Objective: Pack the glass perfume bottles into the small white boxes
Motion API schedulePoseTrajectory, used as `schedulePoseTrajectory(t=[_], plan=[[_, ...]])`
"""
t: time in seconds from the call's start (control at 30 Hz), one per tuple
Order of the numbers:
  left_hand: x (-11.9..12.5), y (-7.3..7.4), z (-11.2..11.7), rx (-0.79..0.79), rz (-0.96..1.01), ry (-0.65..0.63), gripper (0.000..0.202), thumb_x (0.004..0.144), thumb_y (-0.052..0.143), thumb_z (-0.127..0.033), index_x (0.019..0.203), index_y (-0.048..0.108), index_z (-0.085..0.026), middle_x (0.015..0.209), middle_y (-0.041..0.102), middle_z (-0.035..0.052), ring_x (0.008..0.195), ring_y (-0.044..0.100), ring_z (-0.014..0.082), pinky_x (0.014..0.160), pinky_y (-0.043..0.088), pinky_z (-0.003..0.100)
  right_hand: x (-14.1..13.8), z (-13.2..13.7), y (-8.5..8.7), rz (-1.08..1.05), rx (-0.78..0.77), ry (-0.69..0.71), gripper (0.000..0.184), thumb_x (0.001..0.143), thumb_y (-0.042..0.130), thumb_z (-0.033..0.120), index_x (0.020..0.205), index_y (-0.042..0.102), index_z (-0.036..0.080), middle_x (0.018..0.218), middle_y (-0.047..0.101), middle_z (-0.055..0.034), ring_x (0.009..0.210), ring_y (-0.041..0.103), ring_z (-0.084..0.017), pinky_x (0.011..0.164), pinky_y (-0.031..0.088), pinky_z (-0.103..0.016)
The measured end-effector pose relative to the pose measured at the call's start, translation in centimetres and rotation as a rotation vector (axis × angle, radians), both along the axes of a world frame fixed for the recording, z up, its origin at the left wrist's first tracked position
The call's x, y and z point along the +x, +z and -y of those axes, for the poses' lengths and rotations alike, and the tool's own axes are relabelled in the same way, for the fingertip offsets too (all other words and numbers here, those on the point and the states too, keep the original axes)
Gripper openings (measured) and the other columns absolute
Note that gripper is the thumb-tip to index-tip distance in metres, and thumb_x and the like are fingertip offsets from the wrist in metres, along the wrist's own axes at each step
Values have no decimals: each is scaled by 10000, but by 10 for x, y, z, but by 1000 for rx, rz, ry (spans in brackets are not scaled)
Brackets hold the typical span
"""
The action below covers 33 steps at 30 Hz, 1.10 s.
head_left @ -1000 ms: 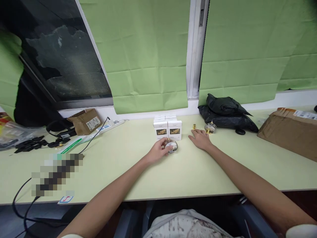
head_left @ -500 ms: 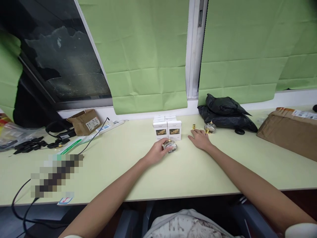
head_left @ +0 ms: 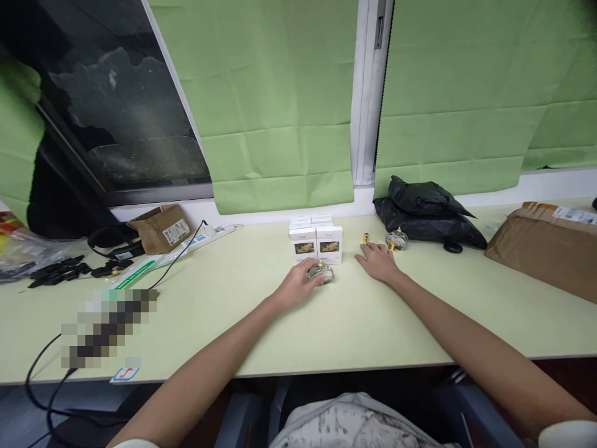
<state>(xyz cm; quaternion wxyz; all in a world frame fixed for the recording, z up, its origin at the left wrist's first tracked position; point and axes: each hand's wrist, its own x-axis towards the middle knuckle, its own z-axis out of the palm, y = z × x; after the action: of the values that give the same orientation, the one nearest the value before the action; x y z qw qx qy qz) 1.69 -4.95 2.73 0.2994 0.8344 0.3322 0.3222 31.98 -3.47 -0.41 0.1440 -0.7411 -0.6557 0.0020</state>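
Observation:
My left hand (head_left: 295, 287) is curled around a small round glass bottle (head_left: 321, 272) with a gold neck, which rests on the pale green table (head_left: 233, 323) just in front of a stack of small white boxes (head_left: 316, 240). My right hand (head_left: 377, 262) lies flat on the table, fingers stretched out, holding nothing. Just beyond its fingertips stand a small gold cap (head_left: 365, 238) and a second round glass bottle (head_left: 397, 238).
A black plastic bag (head_left: 426, 213) lies at the back right, with a brown parcel (head_left: 543, 247) further right. At the left are a small cardboard box (head_left: 161, 227), a white power strip (head_left: 209, 237), black cables (head_left: 44, 379) and small black parts (head_left: 60, 272). Green blinds cover the window.
My left hand has set the bottle a little lower and closer to the white boxes. My right hand has stayed in place.

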Motion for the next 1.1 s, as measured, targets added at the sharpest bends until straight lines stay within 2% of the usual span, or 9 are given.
schedulePoseTrajectory(t=[0.27,0.57,0.83,1.1], plan=[[0,-4,-4,20,4,-16,408,1005,597,-498,1298,655,-219,1268,703,105,1135,657,281,984,524,417,-1,0,1,2,-18,0,562,1058,373,555,1480,548,227,1638,450,-134,1429,407,-384,1116,340,-527],[-1,-17,-15,-275,166,-104,565,955,665,-589,1347,648,-184,1378,692,120,1244,652,304,1084,504,432,1,-2,-2,6,1,-5,550,1055,391,547,1473,551,228,1617,480,-119,1414,418,-390,1107,355,-526],[2,-16,-13,-336,189,-134,562,942,688,-582,1346,664,-192,1399,685,110,1271,641,318,1098,497,442,0,0,0,11,-2,-1,545,1060,382,543,1460,561,220,1621,473,-129,1415,426,-387,1093,372,-517],[2,-14,-12,-331,178,-120,560,910,740,-546,1330,670,-183,1365,697,107,1237,656,301,1079,512,428,0,0,1,16,-14,-4,539,1059,378,547,1468,550,242,1616,476,-127,1413,428,-377,1098,366,-516]])
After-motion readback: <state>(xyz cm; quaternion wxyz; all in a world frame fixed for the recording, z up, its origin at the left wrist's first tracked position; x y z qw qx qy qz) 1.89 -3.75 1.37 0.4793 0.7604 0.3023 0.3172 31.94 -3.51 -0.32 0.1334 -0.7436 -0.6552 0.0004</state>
